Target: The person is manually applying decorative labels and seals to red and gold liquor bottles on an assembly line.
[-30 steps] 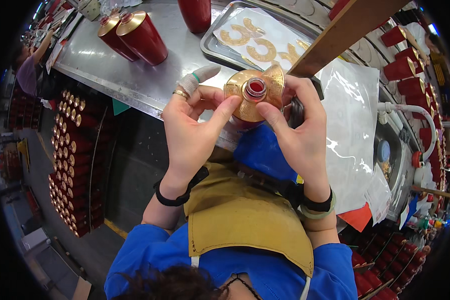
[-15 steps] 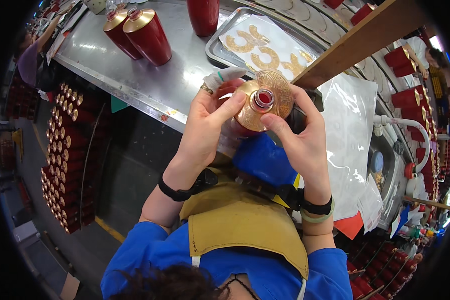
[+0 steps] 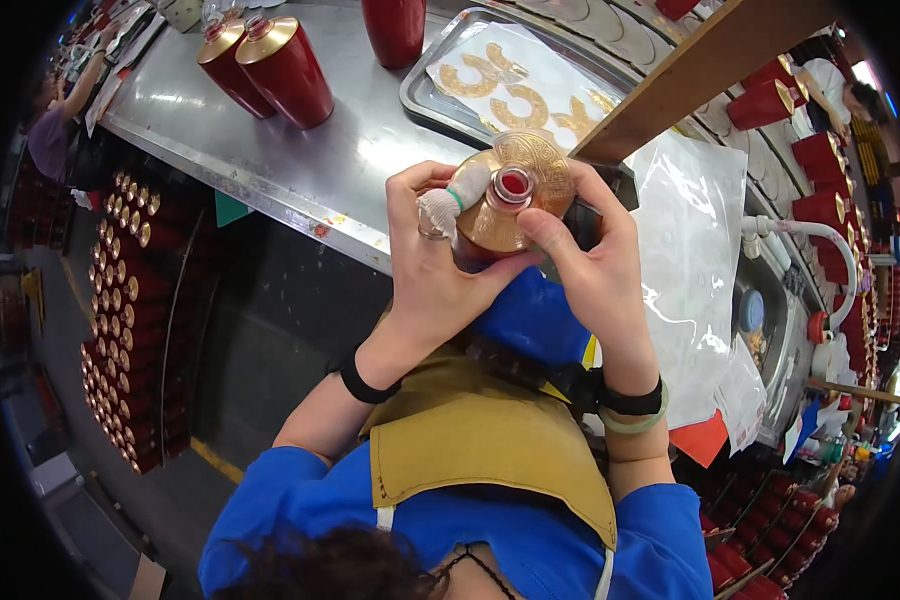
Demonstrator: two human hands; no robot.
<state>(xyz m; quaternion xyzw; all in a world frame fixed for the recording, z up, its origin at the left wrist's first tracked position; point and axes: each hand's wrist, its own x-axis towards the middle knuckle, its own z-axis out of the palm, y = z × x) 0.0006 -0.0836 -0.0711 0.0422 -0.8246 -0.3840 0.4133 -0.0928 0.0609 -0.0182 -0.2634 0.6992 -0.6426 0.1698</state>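
Both hands hold a dark red bottle with a gold shoulder (image 3: 485, 228), its open neck facing up toward me. A gold, patterned C-shaped decal (image 3: 533, 152) lies on the shoulder beside the neck, at its far and right side. My left hand (image 3: 425, 260) wraps the bottle's left side; its index finger, in a white cloth finger cover (image 3: 450, 205), presses on the shoulder. My right hand (image 3: 610, 265) grips the right side, thumb on the shoulder just below the neck. Most of the bottle's body is hidden under the shoulder and hands.
Beyond my hands, a metal tray (image 3: 411, 98) carries a white sheet with several gold C-shaped decals (image 3: 522, 108). Red bottles (image 3: 288, 80) stand on the metal table (image 3: 170, 85). A wooden bar (image 3: 690, 70) slants at right, above plastic sheeting (image 3: 685, 260). More bottles (image 3: 120, 310) fill the left floor.
My left hand has turned: its thumb has left the shoulder's top and its covered index finger now presses there. The bottle has shifted slightly left; my right hand keeps its hold.
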